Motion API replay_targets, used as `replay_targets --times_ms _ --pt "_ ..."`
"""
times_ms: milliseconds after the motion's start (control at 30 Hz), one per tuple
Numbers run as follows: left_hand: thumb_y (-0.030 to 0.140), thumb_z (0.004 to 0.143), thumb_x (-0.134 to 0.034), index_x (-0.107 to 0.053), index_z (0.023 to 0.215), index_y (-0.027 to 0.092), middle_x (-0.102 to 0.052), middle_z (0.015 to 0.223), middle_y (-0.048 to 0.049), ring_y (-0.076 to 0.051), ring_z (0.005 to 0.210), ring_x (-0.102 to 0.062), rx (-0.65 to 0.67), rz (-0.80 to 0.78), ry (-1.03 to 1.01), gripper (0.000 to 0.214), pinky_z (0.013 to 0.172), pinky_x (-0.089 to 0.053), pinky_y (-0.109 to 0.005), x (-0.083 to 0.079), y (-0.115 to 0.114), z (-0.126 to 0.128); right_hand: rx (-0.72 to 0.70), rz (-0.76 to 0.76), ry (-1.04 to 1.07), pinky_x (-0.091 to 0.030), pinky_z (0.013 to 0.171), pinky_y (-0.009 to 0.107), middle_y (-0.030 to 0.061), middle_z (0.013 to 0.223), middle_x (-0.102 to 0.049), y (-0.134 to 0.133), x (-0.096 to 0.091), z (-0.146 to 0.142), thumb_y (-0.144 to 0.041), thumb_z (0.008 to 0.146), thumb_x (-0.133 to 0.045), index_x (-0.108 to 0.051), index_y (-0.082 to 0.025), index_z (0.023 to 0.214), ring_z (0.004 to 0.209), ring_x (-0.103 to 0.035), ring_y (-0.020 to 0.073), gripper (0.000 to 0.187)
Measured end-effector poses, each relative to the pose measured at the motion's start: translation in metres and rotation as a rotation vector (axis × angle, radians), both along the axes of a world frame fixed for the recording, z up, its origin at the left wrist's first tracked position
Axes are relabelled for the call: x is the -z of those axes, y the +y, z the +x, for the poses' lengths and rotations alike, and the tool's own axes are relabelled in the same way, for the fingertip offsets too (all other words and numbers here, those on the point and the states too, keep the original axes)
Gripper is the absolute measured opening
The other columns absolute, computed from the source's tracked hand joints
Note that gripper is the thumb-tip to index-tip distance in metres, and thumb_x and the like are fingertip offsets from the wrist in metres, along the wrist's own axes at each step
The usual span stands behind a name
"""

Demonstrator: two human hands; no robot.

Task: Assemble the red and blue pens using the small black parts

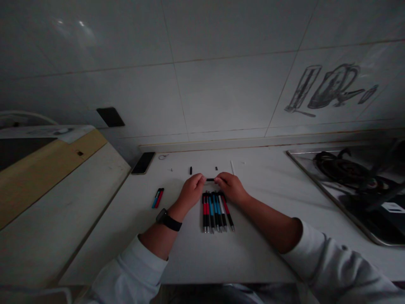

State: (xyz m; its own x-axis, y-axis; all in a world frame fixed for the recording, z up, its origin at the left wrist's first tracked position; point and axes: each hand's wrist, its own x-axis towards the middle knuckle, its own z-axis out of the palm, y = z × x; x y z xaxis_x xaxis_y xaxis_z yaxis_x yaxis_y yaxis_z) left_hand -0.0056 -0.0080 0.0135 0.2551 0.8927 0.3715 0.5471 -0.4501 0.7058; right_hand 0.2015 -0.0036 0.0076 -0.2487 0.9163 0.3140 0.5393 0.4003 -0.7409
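Observation:
Between my two hands a short dark pen part (210, 180) is held level, just above the counter. My left hand (191, 189) is closed with its fingertips pinching the left end. The fingers of my right hand (232, 186) close on the other end. Below them lies a row of click pens (215, 211) in red, blue, white and black, tips toward me. Blue and red pen barrels (157, 198) lie left of my left hand. Beyond the hands are a small black grip (190, 170), a tiny dark piece (216, 168) and a thin white refill (233, 167).
A phone (143, 163) lies at the counter's back left, near a small ring-like loop (163, 157). The gas hob (348, 177) stands at the right. A pale slanted panel (69, 177) borders the left side, and a tiled wall (224, 93) rises behind.

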Motion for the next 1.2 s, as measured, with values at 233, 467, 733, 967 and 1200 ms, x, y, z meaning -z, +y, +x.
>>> replay_targets --times_ms 233,467,733,967,1200 --pt "0.042 0.103 -0.041 -0.046 0.073 0.021 -0.049 0.067 0.0025 -0.015 0.068 -0.049 -0.034 -0.066 -0.062 0.038 0.065 -0.037 -0.026 -0.001 0.0 0.002 -0.024 -0.083 0.05 -0.043 0.069 0.028 0.0006 0.078 -0.066 -0.005 0.0 -0.003 -0.046 0.099 -0.053 -0.066 -0.021 0.094 0.071 -0.059 0.016 0.028" --pt "0.04 0.103 -0.041 -0.048 0.074 0.021 -0.053 0.069 0.0019 -0.016 0.069 -0.051 -0.031 -0.066 -0.057 0.036 0.066 -0.039 -0.026 0.0 0.0 0.001 -0.075 -0.135 0.109 -0.042 0.067 0.027 -0.0018 0.079 -0.063 -0.002 0.004 -0.001 -0.047 0.097 -0.054 -0.062 -0.022 0.103 0.07 -0.056 0.0152 0.027" --pt "0.037 0.103 -0.043 -0.051 0.074 0.02 -0.055 0.07 0.0022 -0.015 0.07 -0.053 -0.006 -0.054 -0.04 0.034 0.068 -0.039 -0.027 0.002 0.001 0.0 -0.083 -0.156 0.082 -0.042 0.068 0.028 -0.0019 0.076 -0.061 0.002 0.008 0.0 -0.049 0.099 -0.048 -0.063 -0.022 0.1 0.07 -0.056 0.0156 0.03" --pt "0.037 0.102 -0.043 -0.049 0.073 0.02 -0.053 0.07 0.0023 -0.015 0.068 -0.049 -0.008 -0.064 -0.029 0.034 0.066 -0.038 -0.027 0.004 0.002 0.002 -0.095 -0.175 0.118 -0.042 0.066 0.027 -0.0021 0.076 -0.063 0.002 0.01 0.0 -0.043 0.095 -0.056 -0.063 -0.022 0.105 0.068 -0.056 0.015 0.024" --pt "0.039 0.103 -0.041 -0.049 0.071 0.02 -0.052 0.065 0.002 -0.014 0.065 -0.05 -0.091 -0.116 -0.017 0.038 0.064 -0.036 -0.027 -0.001 0.001 0.001 -0.018 -0.13 0.222 -0.043 0.069 0.029 -0.0003 0.083 -0.064 0.007 0.02 0.001 -0.04 0.09 -0.06 -0.063 -0.022 0.103 0.073 -0.056 0.0158 0.022"
